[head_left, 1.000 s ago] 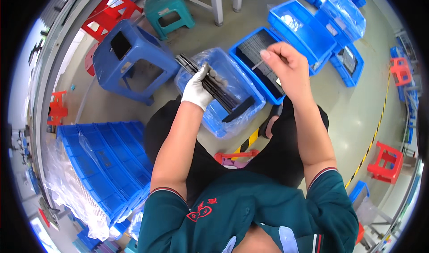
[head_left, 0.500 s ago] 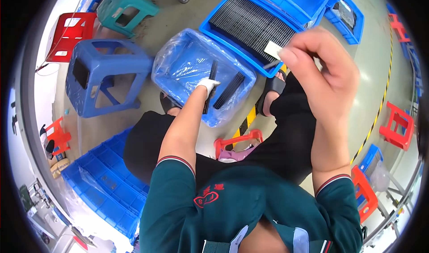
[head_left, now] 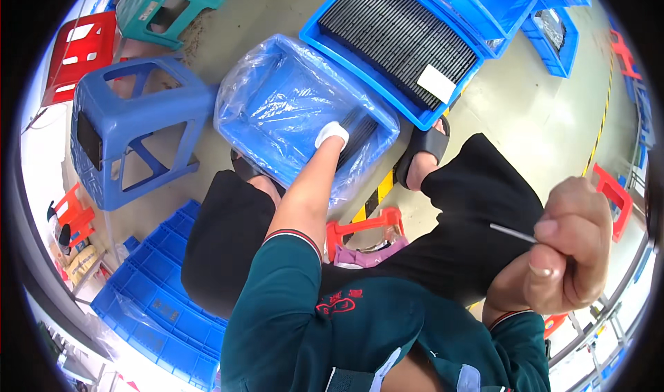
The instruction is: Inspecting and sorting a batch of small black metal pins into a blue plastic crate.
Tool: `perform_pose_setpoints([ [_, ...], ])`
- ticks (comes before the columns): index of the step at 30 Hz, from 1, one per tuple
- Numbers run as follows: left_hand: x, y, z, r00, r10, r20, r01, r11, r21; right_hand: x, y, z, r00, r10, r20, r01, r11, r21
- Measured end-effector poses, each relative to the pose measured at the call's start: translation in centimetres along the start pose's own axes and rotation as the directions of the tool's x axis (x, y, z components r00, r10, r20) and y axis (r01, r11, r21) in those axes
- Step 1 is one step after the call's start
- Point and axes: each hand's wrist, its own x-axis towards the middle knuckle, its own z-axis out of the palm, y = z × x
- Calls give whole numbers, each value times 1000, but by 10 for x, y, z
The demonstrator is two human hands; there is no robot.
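Head view, rod: slim rod [head_left: 512,233] out over the right thigh, long axis pointing picture-left and slightly up.
Right hand: bare right hand [head_left: 573,253] raised, thumb and forefinger pinching the rod's end, other fingers curled.
Strips: black strips [head_left: 357,140] in the film-lined bin [head_left: 266,105], slanting lower left to upper right.
Left hand: gloved left hand [head_left: 333,134], arm stretched down beside the strips; fingers hidden, grip cannot be told.

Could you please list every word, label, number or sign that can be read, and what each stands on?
Dark green shirt: red characters and a red emblem; I won't copy their wording.
White card on the black strips: no print legible.
Teal stool: pale label, too small to read.
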Motion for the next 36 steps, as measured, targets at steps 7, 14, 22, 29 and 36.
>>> perform_pose_setpoints([
  [7, -38, 10, 24, 914, -31, -404, 46, 999, 28, 7, 4, -6, 994, -27, 103, 29, 999, -19],
  [14, -57, -3, 31, 836, 185, -516, -204, 979, 22, 8, 5, -1, 996, -12, 84, 17, 998, -53],
  [22, -49, -14, 19, 851, 126, -510, -125, 991, 36, 4, 0, 6, 999, 6, 41, -4, 999, -42],
  [29, -55, -8, 31, 868, 188, -460, -199, 980, 25, 5, -3, 13, 1000, 19, 14, -18, 999, -51],
  [36, -61, -14, 22, 845, 272, -460, -258, 961, 96, 9, -2, 9, 999, 24, -30, -27, 991, -128],
])
